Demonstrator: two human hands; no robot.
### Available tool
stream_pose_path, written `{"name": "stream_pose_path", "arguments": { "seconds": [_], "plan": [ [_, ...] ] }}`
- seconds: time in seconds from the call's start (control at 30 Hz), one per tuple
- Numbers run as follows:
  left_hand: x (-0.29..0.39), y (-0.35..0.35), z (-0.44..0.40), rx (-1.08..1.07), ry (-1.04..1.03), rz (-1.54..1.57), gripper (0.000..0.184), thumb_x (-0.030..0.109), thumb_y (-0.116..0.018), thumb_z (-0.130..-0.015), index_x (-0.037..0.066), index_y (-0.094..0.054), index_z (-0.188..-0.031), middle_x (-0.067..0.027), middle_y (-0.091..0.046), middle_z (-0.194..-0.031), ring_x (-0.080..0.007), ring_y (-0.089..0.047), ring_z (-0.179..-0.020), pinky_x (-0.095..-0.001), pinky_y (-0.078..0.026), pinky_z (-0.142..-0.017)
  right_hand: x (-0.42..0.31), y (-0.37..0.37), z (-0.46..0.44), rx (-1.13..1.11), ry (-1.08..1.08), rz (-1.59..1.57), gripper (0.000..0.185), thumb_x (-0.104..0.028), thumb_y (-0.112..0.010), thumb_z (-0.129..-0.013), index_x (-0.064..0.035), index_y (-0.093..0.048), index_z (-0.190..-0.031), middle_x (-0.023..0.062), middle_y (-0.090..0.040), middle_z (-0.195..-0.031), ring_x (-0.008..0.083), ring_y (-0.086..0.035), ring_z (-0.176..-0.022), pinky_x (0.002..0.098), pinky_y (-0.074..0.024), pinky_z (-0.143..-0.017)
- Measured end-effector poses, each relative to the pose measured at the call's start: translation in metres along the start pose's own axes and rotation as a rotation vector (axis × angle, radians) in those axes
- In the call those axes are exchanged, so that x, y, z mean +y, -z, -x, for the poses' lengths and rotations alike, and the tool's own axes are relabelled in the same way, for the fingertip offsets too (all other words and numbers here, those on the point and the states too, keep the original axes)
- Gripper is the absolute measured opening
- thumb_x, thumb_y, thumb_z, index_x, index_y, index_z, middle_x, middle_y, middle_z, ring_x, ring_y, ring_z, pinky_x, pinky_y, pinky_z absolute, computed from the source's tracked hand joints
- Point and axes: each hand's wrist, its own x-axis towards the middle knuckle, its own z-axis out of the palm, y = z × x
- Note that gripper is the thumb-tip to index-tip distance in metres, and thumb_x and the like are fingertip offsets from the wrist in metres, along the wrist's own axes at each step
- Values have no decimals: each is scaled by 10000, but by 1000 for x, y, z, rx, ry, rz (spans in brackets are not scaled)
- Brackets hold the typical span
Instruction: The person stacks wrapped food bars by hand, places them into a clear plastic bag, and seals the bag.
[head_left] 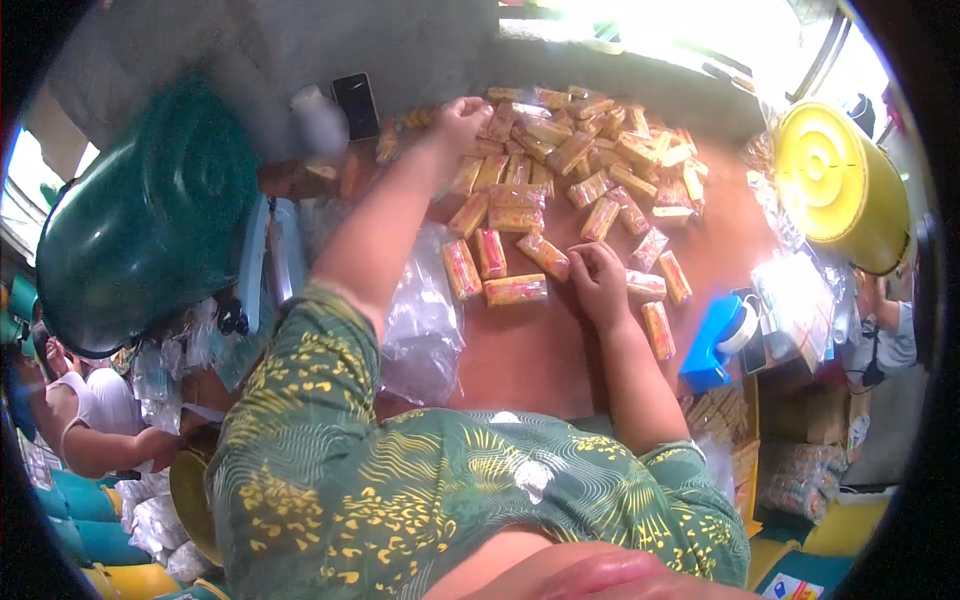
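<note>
Wrapped bars [570, 155] lie between and beyond both hands [598, 275].

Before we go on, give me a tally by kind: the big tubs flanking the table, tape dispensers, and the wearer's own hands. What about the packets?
Green tub: 1
Yellow tub: 1
Blue tape dispenser: 1
Wearer's hands, left hand and right hand: 2
Total: 5
Wrapped packets: left out; they overlap in a heap, so no exact count.
</note>
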Motion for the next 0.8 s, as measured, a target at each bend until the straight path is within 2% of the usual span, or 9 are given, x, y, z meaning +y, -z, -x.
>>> {"name": "stream_pose_path", "arguments": {
  "seconds": [0.2,0.3,0.4,0.43,0.53,0.63,0.73,0.77,0.8],
  "plan": [
    [-58,2,-81,-52,92,12,659,316,-646,-978,-11,-391,-1490,-154,-570,-1413,-243,-539,-1299,-362,-419,-1085,-8,1,-3,-14,-145,-99,139,-143,-677,-933,-8,-700,-961,133,-670,-904,237,-673,-800,335,-531,-737],
    [-70,-33,-61,-45,-49,-563,730,331,-636,-983,-20,-305,-1530,-180,-534,-1454,-263,-508,-1341,-383,-387,-1122,-8,4,-5,-27,-149,-96,143,-144,-676,-932,-6,-698,-960,135,-672,-908,247,-672,-829,337,-526,-755],
    [-111,-36,-68,-97,-124,-401,766,361,-711,-913,44,-373,-1522,-205,-454,-1505,-301,-487,-1350,-393,-422,-1110,-4,0,-5,-28,-142,-91,147,-148,-674,-931,-6,-697,-957,137,-675,-909,256,-670,-858,339,-521,-776],
    [-74,-39,-32,-178,-24,-147,779,342,-705,-921,48,-335,-1541,-216,-465,-1495,-292,-492,-1347,-379,-439,-1089,-1,-2,-5,-23,-140,-89,148,-150,-673,-931,-6,-697,-955,139,-677,-910,259,-669,-864,339,-518,-781],
    [-63,-29,-5,-288,-34,-280,774,293,-695,-937,43,-301,-1555,-210,-488,-1477,-268,-535,-1306,-357,-475,-1032,-5,-2,-7,-12,-138,-85,153,-155,-672,-930,-5,-700,-948,141,-686,-913,262,-664,-860,348,-514,-793],
    [-7,-11,50,-319,135,-202,775,373,-701,-919,-24,-376,-1500,-195,-467,-1514,-258,-472,-1375,-346,-352,-1133,5,-6,-5,-24,-194,-215,164,-160,-676,-928,0,-702,-955,142,-691,-919,255,-661,-855,354,-513,-799],
    [19,-6,86,-412,142,-516,757,399,-765,-841,-28,-491,-1402,-210,-579,-1392,-292,-567,-1272,-366,-416,-1081,4,-4,-6,-13,-111,-126,168,-165,-672,-934,-3,-706,-964,143,-689,-921,245,-661,-861,342,-512,-797],
    [-14,-4,80,-373,69,-674,755,421,-800,-784,-30,-533,-1328,-221,-650,-1266,-315,-630,-1167,-386,-471,-1019,7,-6,-6,-14,-106,-139,187,-179,-667,-943,1,-708,-978,140,-687,-919,234,-663,-852,337,-514,-791],
    [-13,-6,82,-365,70,-747,752,422,-797,-785,-27,-534,-1328,-227,-651,-1256,-318,-631,-1166,-390,-475,-1011,6,-6,-6,-25,-138,-153,193,-183,-667,-945,2,-708,-982,140,-687,-918,233,-664,-847,338,-515,-789]
  ]
}}
